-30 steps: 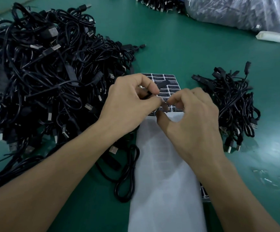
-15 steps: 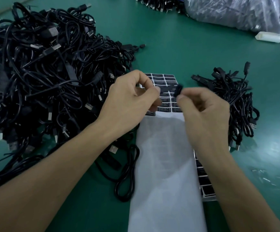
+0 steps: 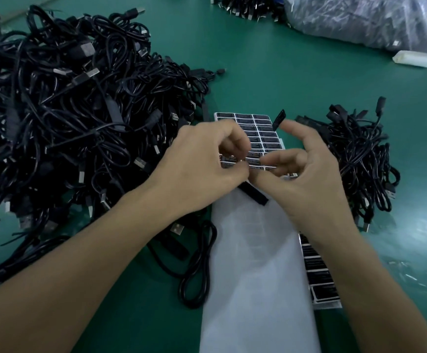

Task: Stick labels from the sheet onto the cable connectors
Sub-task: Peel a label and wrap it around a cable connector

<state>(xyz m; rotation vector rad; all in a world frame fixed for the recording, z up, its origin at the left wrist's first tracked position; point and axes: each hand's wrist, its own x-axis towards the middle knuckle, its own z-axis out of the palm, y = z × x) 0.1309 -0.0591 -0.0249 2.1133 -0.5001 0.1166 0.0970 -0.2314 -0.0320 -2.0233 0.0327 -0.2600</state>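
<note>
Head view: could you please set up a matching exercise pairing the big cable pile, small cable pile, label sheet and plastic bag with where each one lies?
Things:
1. big cable pile
2. small cable pile
3. label sheet
4. plastic bag

Places:
A. far right corner of the view
B. centre, between the two piles
C. left side
D. right side, nearer than the bag

Pairs: 1-C, 2-D, 3-B, 4-A.
</note>
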